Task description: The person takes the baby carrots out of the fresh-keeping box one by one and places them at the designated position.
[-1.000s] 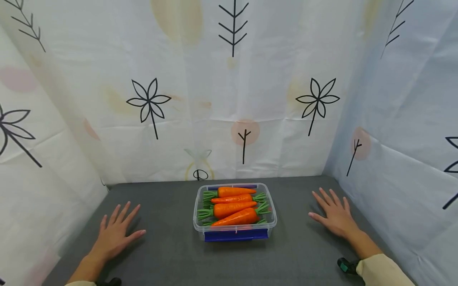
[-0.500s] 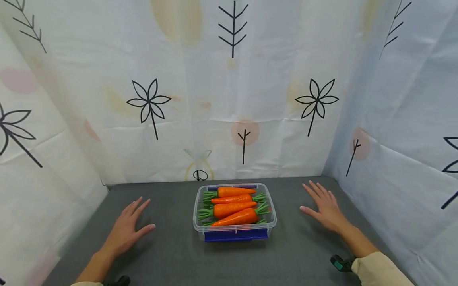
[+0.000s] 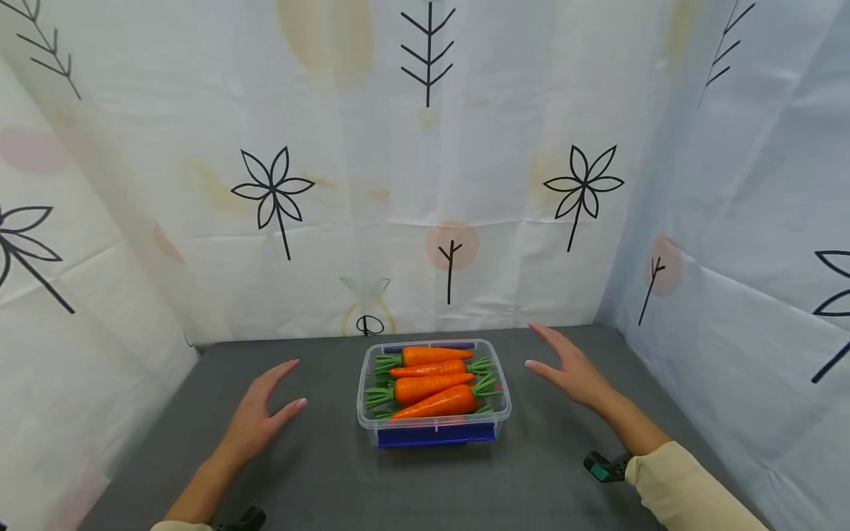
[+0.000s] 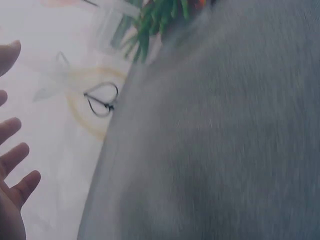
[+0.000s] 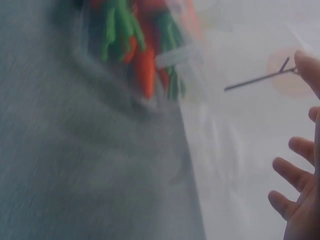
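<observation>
A clear plastic container (image 3: 368, 422) with blue latches stands on the grey table, in the middle of the head view. Several orange carrots (image 3: 434, 386) with green tops lie inside it, side by side. To its left my left hand (image 3: 255, 419) hovers over the table, thumb and fingers apart, holding nothing. My right hand (image 3: 576, 375) is off the container's right side, nearer to it, also holding nothing. Both wrist views catch part of the carrots, blurred, with spread fingers (image 4: 15, 159) at the left edge of one and fingers (image 5: 290, 172) at the right edge of the other.
The dark grey table (image 3: 425, 494) is closed in by white cloth (image 3: 498, 147) printed with flowers and twigs, at the back and on both sides. A small dark device (image 3: 604, 466) sits at the right wrist, below the cream sleeve.
Both hands have moved inward toward the container, the left to the right and the right to the left. They have turned from palm-down and spread to more sideways. The container has stayed put.
</observation>
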`<state>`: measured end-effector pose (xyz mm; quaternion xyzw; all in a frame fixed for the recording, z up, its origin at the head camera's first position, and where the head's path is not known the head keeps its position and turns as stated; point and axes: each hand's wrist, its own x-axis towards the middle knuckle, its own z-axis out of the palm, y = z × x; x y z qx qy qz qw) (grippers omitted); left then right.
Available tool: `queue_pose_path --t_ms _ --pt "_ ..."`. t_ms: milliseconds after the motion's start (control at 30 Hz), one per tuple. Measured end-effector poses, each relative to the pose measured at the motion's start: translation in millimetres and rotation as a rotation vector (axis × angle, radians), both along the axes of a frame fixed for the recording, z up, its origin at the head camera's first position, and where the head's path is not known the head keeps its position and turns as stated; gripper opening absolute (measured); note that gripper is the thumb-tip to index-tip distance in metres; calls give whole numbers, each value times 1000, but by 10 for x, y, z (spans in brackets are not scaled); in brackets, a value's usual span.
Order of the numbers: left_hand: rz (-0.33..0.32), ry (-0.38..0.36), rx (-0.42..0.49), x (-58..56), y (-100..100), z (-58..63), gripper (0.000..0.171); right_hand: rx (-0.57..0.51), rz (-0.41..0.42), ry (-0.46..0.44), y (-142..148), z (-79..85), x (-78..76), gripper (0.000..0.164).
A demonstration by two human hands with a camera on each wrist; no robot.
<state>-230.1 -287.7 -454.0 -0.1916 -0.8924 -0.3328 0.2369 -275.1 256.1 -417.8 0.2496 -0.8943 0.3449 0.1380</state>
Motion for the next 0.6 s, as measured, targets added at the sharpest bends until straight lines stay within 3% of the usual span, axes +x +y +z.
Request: queue_pose_path --t_ms 133,267,367,600 --pt "-18 2 79 29 127 52 59 -53 46 3 -144 69 -44 64" --pt "-85 5 184 36 252 97 53 -97 92 -9 -278 124 -101 58" --pt "-133 6 260 38 344 116 48 -117 126 -45 -372 163 -144 53" --pt "-171 -34 398 17 526 86 37 -108 174 -157 -590 242 -214 48"
